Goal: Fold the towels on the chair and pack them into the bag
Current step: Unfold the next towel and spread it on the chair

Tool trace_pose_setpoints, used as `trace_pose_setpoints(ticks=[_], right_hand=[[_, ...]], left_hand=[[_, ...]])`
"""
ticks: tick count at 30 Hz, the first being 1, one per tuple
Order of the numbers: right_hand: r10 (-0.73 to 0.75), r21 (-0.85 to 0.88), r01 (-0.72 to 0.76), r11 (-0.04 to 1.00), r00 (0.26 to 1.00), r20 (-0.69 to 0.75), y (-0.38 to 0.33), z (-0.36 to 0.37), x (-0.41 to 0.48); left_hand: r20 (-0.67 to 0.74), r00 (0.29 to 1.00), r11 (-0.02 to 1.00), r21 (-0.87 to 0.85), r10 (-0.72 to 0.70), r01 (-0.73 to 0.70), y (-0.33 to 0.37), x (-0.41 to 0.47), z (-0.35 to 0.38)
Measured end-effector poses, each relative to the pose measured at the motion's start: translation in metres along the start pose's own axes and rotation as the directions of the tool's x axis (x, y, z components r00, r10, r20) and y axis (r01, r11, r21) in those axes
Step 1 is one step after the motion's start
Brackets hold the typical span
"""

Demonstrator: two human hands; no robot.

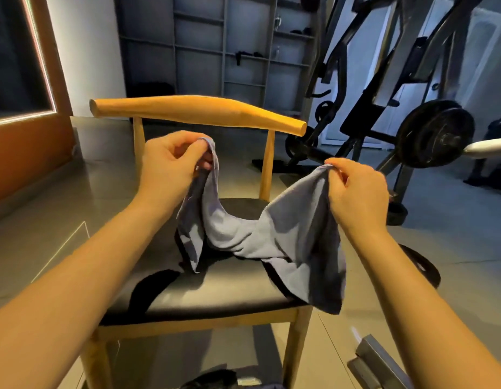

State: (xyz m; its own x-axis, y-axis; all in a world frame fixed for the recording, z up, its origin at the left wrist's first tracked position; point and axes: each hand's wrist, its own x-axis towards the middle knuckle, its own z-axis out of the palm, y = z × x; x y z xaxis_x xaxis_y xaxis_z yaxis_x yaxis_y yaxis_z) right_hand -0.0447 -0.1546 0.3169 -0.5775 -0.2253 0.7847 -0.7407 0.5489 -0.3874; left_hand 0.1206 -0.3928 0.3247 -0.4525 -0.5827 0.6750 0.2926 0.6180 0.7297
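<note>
Left hand (pixel 170 161) pinching towel (pixel 257 234) corner, fingers curled tight, centre frame. Right hand (pixel 356 192) pinching opposite corner, right of centre. Grey-blue towel sags between hands, long axis left-to-right, middle drooping onto black seat of chair (pixel 198 112), lower edge overhanging right.

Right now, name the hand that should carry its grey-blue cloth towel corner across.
Probably the right hand: its half of the towel hangs off the black chair seat, free to swing towards the left hand.
</note>
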Motion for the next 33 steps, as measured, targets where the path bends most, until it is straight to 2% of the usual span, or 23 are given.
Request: trace_pose_setpoints(ticks=[4,8,10,12,13,15,18,23,26,33], right_hand=[[-0.044,0.273,0.004,0.962,0.989,0.142,-0.014,0.005,-0.008],[-0.049,0.516,0.024,0.856,0.998,0.033,-0.031,0.009,-0.017],[0.057,0.595,-0.083,0.799,0.996,0.061,-0.036,0.012,-0.016],[0.168,0.670,-0.271,0.692,0.962,0.215,-0.040,0.014,-0.017],[0.198,0.693,-0.365,0.622,0.929,0.312,-0.040,0.015,-0.019],[0.200,0.704,-0.470,0.533,0.878,0.434,-0.040,0.016,-0.022],[0.137,0.708,-0.464,0.533,0.873,0.469,-0.038,0.018,-0.028],[-0.006,0.731,-0.499,0.465,0.824,0.567,-0.044,0.019,-0.036],[-0.101,0.726,-0.498,0.474,0.788,0.607,-0.046,0.017,-0.037],[-0.122,0.695,-0.492,0.524,0.765,0.633,-0.040,0.012,-0.036]], left_hand=[[0.075,0.997,0.995,-0.101,-0.011,0.018,0.001,-0.007,-0.001],[0.255,0.967,0.984,-0.175,0.011,0.035,0.011,-0.012,0.000],[0.413,0.910,0.956,-0.256,-0.024,0.141,0.015,-0.013,-0.001],[0.546,0.835,0.908,-0.311,-0.071,0.280,0.015,-0.013,-0.001],[0.576,0.814,0.916,-0.280,-0.080,0.289,0.013,-0.013,0.000],[0.584,0.807,0.970,-0.135,-0.088,0.204,0.009,-0.016,0.003],[0.602,0.789,0.982,-0.045,-0.119,0.183,0.009,-0.022,0.012],[0.571,0.809,0.972,-0.076,-0.139,0.221,0.004,-0.027,0.021],[0.604,0.785,0.951,-0.139,-0.140,0.277,0.006,-0.028,0.022],[0.624,0.770,0.948,-0.146,-0.133,0.282,0.001,-0.028,0.016]])
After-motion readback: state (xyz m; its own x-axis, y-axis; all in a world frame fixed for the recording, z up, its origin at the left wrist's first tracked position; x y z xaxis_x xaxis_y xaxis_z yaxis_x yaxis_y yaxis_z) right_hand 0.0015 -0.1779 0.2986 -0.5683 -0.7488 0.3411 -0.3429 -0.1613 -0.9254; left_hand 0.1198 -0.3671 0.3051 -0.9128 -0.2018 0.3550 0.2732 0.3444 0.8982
